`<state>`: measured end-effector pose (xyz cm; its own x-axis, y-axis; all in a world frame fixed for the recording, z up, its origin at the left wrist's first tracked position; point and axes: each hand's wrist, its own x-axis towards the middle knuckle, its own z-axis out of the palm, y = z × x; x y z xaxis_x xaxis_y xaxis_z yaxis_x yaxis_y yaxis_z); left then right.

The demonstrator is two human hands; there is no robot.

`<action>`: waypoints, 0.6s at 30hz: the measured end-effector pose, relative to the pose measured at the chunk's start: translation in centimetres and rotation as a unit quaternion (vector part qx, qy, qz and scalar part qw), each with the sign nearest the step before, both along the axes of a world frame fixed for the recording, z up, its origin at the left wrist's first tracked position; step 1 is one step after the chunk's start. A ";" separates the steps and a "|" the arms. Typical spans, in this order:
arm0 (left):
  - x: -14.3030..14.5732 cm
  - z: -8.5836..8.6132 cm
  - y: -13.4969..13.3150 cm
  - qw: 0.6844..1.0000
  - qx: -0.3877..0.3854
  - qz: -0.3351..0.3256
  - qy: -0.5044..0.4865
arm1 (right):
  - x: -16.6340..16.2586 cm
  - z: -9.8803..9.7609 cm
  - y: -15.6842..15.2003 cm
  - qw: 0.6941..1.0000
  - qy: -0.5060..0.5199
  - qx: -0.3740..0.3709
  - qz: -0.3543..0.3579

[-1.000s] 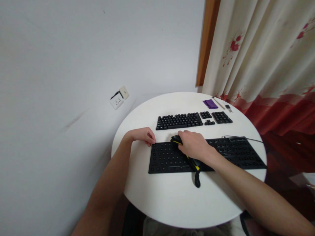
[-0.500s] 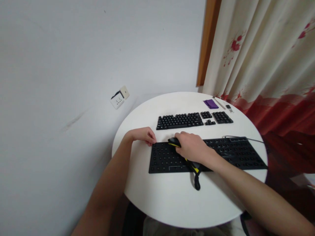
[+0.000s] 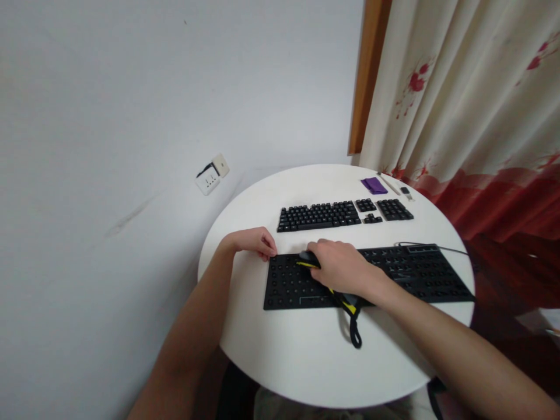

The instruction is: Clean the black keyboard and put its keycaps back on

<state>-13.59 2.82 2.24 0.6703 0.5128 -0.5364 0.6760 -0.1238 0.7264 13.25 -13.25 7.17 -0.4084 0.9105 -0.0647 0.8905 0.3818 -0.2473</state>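
Note:
A black keyboard base with its keycaps off lies across the near half of the round white table. My left hand rests curled on the base's far left corner, fingers pressed down on it. My right hand is closed round a black and yellow brush-like tool, whose head touches the left part of the base. The tool's black strap hangs onto the table. Behind the base, the removed black keycaps are laid out in keyboard order.
At the table's far right lie a purple cloth, a thin white stick and a small dark item. A cable leaves the base to the right. A wall socket is at the left, a curtain at the right.
My right hand has slid the tool a little to the left along the keyboard base, and the strap has trailed nearer to me. My left hand has stayed put.

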 end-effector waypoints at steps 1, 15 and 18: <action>0.0 -0.1 0.0 1.000 0.000 0.000 -0.001 | 0.3 -0.1 0.5 0.999 -0.011 0.017 -0.027; 0.1 0.1 0.0 1.000 -0.004 -0.002 0.000 | -0.6 -0.6 -0.1 0.998 0.015 0.017 0.054; 0.1 -0.2 0.1 1.000 -0.001 0.010 0.005 | 1.1 -0.8 1.6 0.998 -0.020 0.034 -0.039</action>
